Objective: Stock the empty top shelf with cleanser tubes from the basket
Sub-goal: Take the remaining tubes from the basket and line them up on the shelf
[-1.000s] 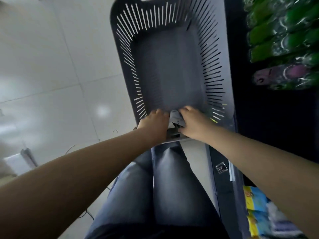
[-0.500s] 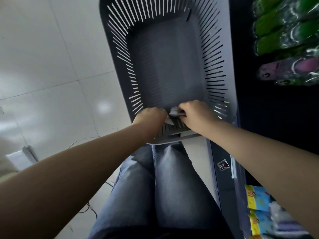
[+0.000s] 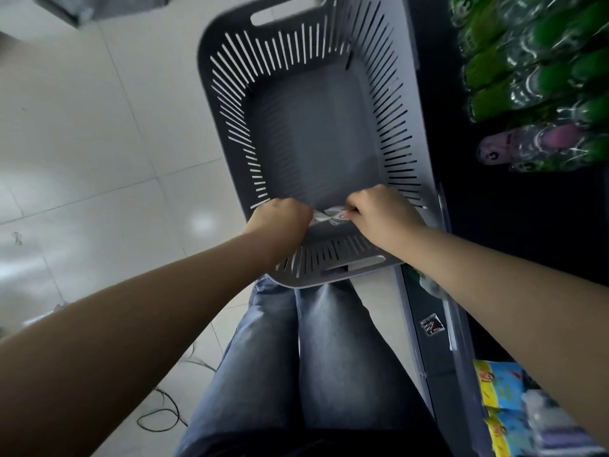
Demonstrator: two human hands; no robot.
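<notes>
Both hands reach down into the near end of the basket, where a small bunch of cleanser tubes lies on its floor against the near wall. The right hand has its grip closed on them, fingertips pinching the white ends. The left hand is curled into a fist touching the bunch, but I cannot tell whether it holds a tube.

The risk, as I judge it, is a tube slipping out on the lift. They look smooth and slick, and several pinched by their ends could fan apart and drop. A crimped end might also catch in a wall slot.

The basket is grey moulded plastic with rounded corners, long slits in its sloping walls and a handle hole at each end. The tubes are white with a red mark. Glossy green bottles crowd the dark shelf to the right.
</notes>
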